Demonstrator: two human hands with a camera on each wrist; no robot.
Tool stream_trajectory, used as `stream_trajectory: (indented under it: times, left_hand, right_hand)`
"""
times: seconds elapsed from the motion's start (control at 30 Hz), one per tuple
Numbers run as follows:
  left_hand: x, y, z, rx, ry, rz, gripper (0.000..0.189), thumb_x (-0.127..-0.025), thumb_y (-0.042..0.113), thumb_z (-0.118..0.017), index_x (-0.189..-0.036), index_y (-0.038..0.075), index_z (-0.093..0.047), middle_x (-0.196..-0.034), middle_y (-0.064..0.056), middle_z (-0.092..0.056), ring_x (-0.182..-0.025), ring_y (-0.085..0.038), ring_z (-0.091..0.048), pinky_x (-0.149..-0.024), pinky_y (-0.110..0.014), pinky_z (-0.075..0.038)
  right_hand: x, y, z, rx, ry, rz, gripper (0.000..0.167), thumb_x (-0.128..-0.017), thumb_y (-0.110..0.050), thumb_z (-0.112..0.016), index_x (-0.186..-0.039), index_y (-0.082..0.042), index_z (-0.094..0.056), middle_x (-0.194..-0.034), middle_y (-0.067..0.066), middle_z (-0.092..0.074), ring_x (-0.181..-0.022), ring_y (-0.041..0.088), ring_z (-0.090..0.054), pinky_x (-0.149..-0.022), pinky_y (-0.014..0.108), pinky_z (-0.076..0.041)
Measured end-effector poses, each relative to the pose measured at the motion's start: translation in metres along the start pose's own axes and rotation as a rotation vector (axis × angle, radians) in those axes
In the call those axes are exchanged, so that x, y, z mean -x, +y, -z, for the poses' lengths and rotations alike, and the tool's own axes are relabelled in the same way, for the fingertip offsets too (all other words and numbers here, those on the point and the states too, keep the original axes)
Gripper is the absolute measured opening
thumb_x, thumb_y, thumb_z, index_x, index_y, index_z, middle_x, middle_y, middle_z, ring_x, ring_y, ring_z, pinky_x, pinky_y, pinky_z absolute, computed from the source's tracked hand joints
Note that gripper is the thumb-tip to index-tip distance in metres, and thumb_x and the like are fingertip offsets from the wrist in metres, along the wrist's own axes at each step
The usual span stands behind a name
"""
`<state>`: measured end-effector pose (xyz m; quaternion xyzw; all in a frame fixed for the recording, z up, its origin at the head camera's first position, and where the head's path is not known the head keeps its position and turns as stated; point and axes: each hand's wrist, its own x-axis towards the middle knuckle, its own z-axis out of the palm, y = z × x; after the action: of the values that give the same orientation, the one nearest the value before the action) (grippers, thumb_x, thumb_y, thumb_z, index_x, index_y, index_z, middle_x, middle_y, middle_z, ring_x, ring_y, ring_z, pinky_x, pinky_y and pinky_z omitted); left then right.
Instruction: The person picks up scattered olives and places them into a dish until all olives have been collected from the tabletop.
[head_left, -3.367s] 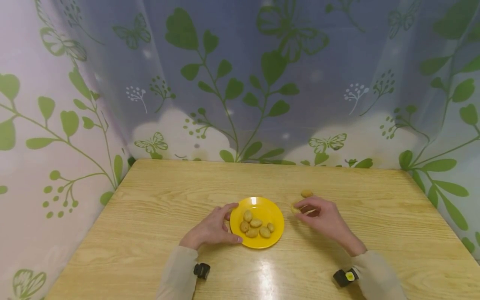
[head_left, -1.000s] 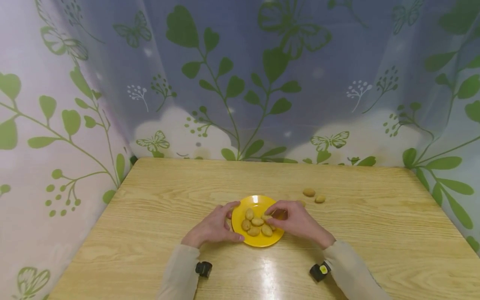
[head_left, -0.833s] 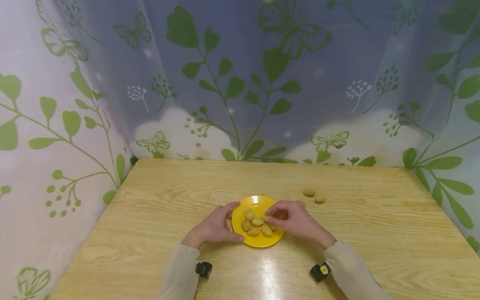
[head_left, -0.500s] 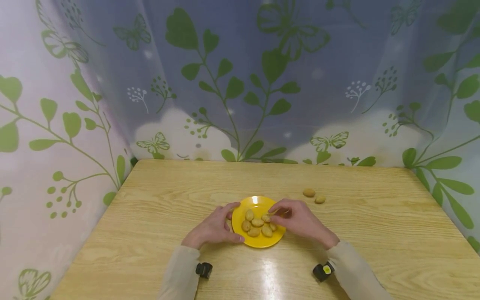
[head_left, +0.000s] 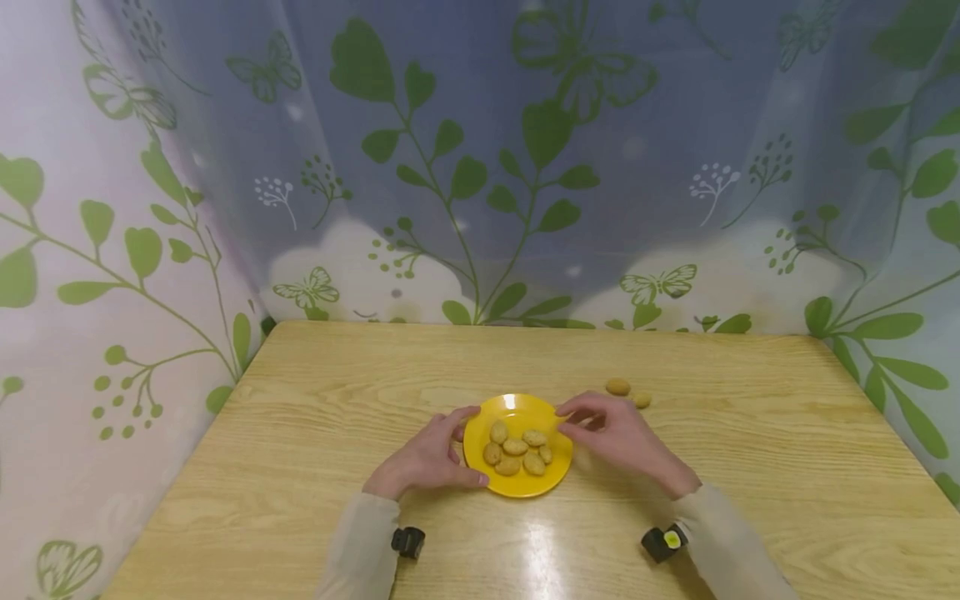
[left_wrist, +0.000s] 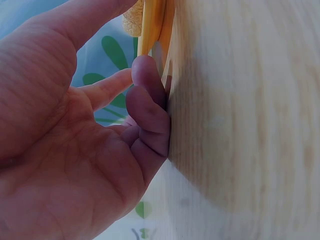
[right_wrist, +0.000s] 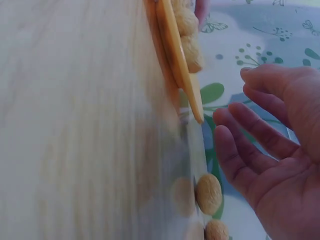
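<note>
A yellow plate (head_left: 516, 487) sits on the table with several small oval, tan, nut-like pieces (head_left: 514, 447) on it, their surfaces wrinkled. My left hand (head_left: 426, 454) grips the plate's left side, thumb over the near rim and forefinger at the far rim; in the left wrist view its other fingers (left_wrist: 147, 107) curl beside the plate near the table. My right hand (head_left: 618, 433) is at the plate's right rim, fingers loosely bent and holding nothing. In the right wrist view a gap parts the right hand (right_wrist: 285, 145) from the plate (right_wrist: 172, 45).
Behind the right hand, a brown oval nut-like piece (head_left: 618, 387) and a paler one (head_left: 642, 401) lie on the wooden table (head_left: 337, 375). A leaf-patterned curtain (head_left: 480, 167) rises along the table's back edge and both sides.
My right hand brought one nut-like piece from the table to the plate, let it go there, then drew back rightward to the rim. The left hand stays on the plate.
</note>
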<state>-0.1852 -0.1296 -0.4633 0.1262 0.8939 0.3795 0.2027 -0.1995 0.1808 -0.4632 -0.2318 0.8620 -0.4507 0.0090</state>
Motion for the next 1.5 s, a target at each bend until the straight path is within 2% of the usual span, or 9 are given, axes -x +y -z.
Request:
stream_trajectory:
  times: [0.43, 0.7, 1.0, 1.27, 1.5]
  left_hand:
    - [0.001, 0.0, 0.0, -0.01, 0.004, 0.015, 0.099, -0.076, 0.034, -0.091, -0.158, 0.022, -0.036, -0.129, -0.012, -0.052, -0.085, -0.017, -0.053, -0.073, -0.029, -0.045]
    - [0.001, 0.001, 0.0, -0.017, 0.008, 0.013, 0.099, -0.077, 0.034, -0.091, -0.158, 0.023, -0.036, -0.127, -0.011, -0.052, -0.086, -0.017, -0.053, -0.074, -0.03, -0.045]
    - [0.0, 0.0, 0.0, -0.018, 0.014, 0.002, 0.1, -0.076, 0.034, -0.092, -0.158, 0.022, -0.037, -0.128, -0.013, -0.052, -0.086, -0.016, -0.054, -0.074, -0.029, -0.046]
    - [-0.001, 0.0, 0.0, -0.02, 0.012, -0.002, 0.1, -0.076, 0.034, -0.092, -0.158, 0.021, -0.037, -0.128, -0.012, -0.052, -0.086, -0.016, -0.054, -0.075, -0.029, -0.047]
    - [0.0, -0.001, -0.001, -0.014, 0.007, 0.007, 0.099, -0.076, 0.034, -0.091, -0.158, 0.022, -0.037, -0.128, -0.012, -0.052, -0.086, -0.017, -0.054, -0.074, -0.029, -0.046]
  right_hand:
    - [0.007, 0.012, 0.024, 0.055, 0.082, -0.031, 0.02, -0.094, -0.019, -0.075, -0.112, -0.011, -0.076, -0.113, 0.005, -0.075, -0.094, 0.013, -0.072, -0.077, 0.026, -0.059]
    - [0.01, 0.021, 0.031, 0.082, 0.101, -0.052, 0.018, -0.094, -0.021, -0.076, -0.111, -0.013, -0.077, -0.113, 0.004, -0.072, -0.095, 0.018, -0.072, -0.075, 0.024, -0.058]
    - [0.009, 0.035, 0.033, 0.08, 0.08, -0.092, 0.024, -0.093, -0.019, -0.077, -0.116, -0.013, -0.074, -0.119, 0.009, -0.07, -0.099, 0.027, -0.073, -0.07, 0.024, -0.058]
    - [0.008, 0.042, 0.035, 0.124, 0.036, -0.148, 0.028, -0.092, -0.022, -0.077, -0.118, -0.013, -0.073, -0.112, 0.009, -0.071, -0.084, 0.012, -0.065, -0.062, 0.026, -0.053]
    - [0.004, 0.043, 0.038, 0.153, 0.006, -0.159, 0.027, -0.093, -0.019, -0.075, -0.119, -0.01, -0.073, -0.114, 0.012, -0.073, -0.086, 0.013, -0.065, -0.062, 0.025, -0.052]
